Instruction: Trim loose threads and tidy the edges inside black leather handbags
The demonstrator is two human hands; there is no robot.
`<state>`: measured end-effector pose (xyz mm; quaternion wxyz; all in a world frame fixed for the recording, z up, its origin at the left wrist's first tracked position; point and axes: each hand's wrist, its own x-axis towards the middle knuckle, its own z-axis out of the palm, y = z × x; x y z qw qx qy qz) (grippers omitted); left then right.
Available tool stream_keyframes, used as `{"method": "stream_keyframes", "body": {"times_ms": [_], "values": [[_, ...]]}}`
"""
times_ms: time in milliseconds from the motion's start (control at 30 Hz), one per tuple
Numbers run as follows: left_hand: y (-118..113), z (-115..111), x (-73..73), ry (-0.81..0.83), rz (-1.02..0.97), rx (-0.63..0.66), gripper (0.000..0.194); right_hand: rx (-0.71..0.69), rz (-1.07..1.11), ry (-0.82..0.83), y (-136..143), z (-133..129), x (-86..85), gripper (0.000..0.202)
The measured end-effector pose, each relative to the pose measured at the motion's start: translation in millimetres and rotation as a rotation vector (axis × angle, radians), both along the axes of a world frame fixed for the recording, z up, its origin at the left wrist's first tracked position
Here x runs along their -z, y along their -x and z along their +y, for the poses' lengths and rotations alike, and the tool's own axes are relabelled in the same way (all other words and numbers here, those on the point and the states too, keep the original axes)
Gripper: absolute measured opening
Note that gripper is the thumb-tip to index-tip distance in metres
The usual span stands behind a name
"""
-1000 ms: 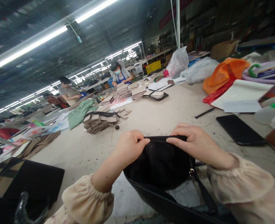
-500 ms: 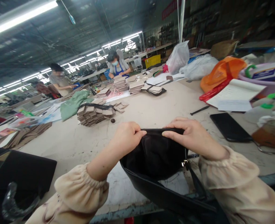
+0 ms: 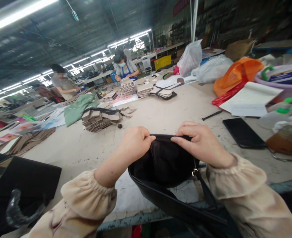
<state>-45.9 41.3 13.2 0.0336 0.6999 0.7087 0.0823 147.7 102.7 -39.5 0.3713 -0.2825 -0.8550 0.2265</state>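
Note:
A black bag point(image 3: 148, 195) is held with its mouth spread, its dark lining facing me, over the table's near edge. My left hand point(image 3: 137, 142) pinches the far rim between thumb and fingers. Farther right on that same rim, my right hand point(image 3: 198, 140) has a similar pinch, thumb on the inside. Beside the right wrist hangs a strap with a metal zip pull or clasp point(image 3: 194, 172); which of these it is, I cannot tell. The bag's lower part drops out of sight below the table edge.
Stacked brown pieces point(image 3: 100, 119) lie beyond my left hand. To the right are a black phone point(image 3: 243, 132), an open notebook point(image 3: 252, 97) and an orange bag point(image 3: 237, 74). A black box-like item point(image 3: 34, 178) sits at left. Two people work at the far tables.
Both hands keep their pinch on the bag's rim. My right hand has shifted very slightly left, and the view has tilted a little; otherwise little differs.

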Motion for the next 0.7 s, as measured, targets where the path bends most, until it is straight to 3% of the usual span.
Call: {"method": "stream_keyframes", "body": {"times_ms": [433, 533, 700], "values": [[2.0, -4.6, 2.7, -0.021, -0.075, -0.016, 0.028, 0.024, -0.083, 0.001, -4.3, -2.3, -3.2, 0.025], [2.5, -5.1, 4.2, -0.025, -0.088, -0.019, 0.027, 0.108, -0.13, -0.044, -3.7, -7.9, -8.1, 0.031], [1.9, -8.1, 4.3, -0.038, -0.077, 0.002, 0.028, 0.194, -0.226, -0.148, 8.4, -19.1, -9.6, 0.023]]}}
